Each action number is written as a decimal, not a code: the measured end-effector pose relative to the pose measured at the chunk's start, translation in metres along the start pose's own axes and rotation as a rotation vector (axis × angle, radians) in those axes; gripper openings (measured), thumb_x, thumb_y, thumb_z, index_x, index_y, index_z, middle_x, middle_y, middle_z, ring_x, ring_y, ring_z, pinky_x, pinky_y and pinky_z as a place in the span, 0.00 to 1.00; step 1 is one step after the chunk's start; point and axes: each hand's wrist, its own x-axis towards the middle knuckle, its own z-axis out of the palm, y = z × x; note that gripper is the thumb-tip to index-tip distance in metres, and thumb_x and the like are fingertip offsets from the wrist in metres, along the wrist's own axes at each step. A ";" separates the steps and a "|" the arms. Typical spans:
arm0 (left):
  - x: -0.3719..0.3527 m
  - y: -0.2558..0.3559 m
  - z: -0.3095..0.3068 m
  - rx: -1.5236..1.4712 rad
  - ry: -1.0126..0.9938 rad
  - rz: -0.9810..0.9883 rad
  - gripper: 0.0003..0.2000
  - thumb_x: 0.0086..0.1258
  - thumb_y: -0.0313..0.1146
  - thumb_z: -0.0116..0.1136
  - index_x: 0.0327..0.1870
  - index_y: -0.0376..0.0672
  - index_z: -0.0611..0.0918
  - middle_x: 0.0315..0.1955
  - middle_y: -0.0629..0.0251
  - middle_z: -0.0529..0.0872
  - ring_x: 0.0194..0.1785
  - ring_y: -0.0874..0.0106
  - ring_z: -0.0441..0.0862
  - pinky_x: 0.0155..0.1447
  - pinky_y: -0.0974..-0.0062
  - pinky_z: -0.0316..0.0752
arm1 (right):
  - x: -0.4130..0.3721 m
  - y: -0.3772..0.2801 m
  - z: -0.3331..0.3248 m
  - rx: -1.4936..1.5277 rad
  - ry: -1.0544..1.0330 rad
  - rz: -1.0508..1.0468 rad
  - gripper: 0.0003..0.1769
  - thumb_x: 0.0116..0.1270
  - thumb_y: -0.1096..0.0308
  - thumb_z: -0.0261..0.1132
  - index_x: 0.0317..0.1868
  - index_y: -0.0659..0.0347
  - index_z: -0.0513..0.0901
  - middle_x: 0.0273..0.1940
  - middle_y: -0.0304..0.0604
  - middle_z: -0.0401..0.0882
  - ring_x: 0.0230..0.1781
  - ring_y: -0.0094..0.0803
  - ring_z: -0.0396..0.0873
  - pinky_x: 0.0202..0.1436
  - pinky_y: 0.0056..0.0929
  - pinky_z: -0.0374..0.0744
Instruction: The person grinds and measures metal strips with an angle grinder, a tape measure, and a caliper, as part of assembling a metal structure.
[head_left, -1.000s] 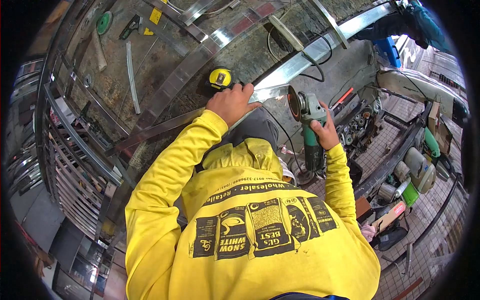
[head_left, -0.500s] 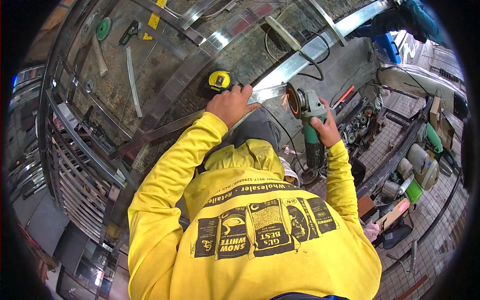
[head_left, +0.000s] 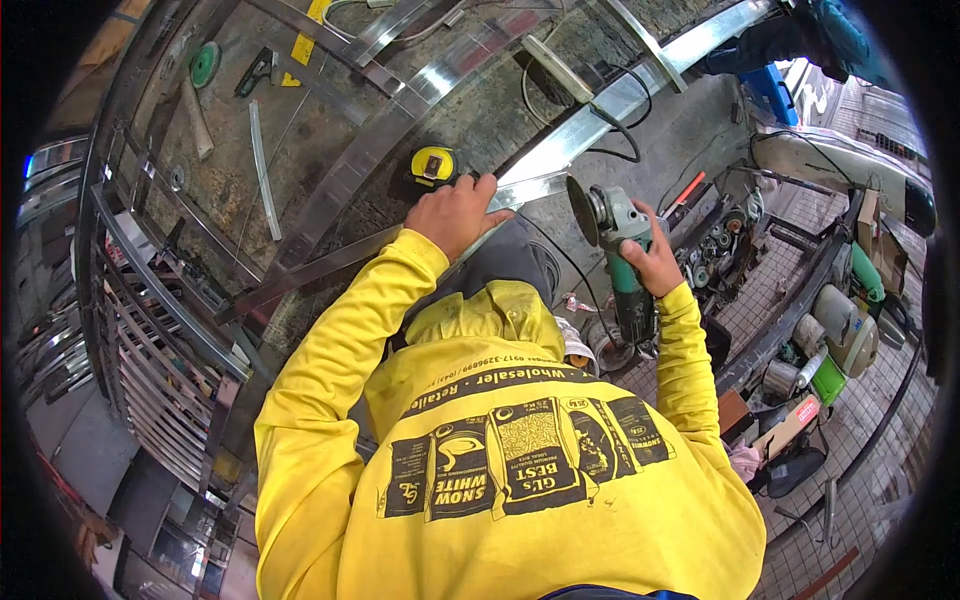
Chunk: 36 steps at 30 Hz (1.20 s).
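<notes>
My right hand (head_left: 652, 256) is wrapped round a green angle grinder (head_left: 628, 282), which is held upright with its disc (head_left: 583, 212) facing left. The disc is close to the end of a shiny metal bar (head_left: 537, 190), and no sparks show. My left hand (head_left: 452, 216) presses down on that bar and grips it, fingers partly hidden from above. Just above the left knuckles sits a yellow and black tape measure (head_left: 432, 165).
Long metal bars (head_left: 385, 120) cross the worktable on the left, near a green disc (head_left: 205, 64). A metal-slat frame (head_left: 150, 375) stands at left. On the right are a blue box (head_left: 768, 97), tools and containers. Another person's sleeve (head_left: 845, 40) shows top right.
Orange sparks at the disc have stopped. The grinder's disc has tilted and moved slightly off the bar's end. My left hand still holds the bar.
</notes>
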 end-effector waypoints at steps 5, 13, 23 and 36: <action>-0.001 0.002 -0.001 -0.004 -0.004 -0.008 0.24 0.77 0.58 0.54 0.48 0.42 0.71 0.40 0.49 0.81 0.43 0.45 0.85 0.43 0.50 0.80 | 0.005 -0.011 0.008 0.010 0.000 0.029 0.49 0.66 0.43 0.74 0.77 0.59 0.62 0.63 0.47 0.74 0.61 0.33 0.73 0.67 0.32 0.72; 0.011 -0.001 -0.022 0.074 -0.121 -0.048 0.37 0.68 0.74 0.52 0.43 0.39 0.81 0.36 0.46 0.87 0.42 0.46 0.87 0.45 0.49 0.81 | -0.032 0.040 0.004 0.110 0.064 0.072 0.52 0.65 0.41 0.73 0.77 0.63 0.61 0.63 0.47 0.76 0.64 0.33 0.72 0.70 0.33 0.70; 0.023 -0.003 -0.019 0.077 -0.140 -0.021 0.35 0.69 0.74 0.51 0.40 0.42 0.81 0.27 0.46 0.86 0.37 0.43 0.86 0.44 0.48 0.80 | -0.017 0.021 0.014 0.020 0.128 0.009 0.48 0.65 0.42 0.73 0.75 0.61 0.63 0.62 0.49 0.75 0.62 0.34 0.73 0.69 0.33 0.70; 0.015 0.001 -0.018 0.035 0.195 0.095 0.26 0.71 0.63 0.59 0.36 0.43 0.81 0.29 0.52 0.84 0.37 0.49 0.84 0.42 0.52 0.79 | -0.063 0.065 0.000 0.285 0.140 0.060 0.52 0.57 0.51 0.79 0.76 0.64 0.63 0.61 0.48 0.78 0.61 0.36 0.77 0.68 0.35 0.74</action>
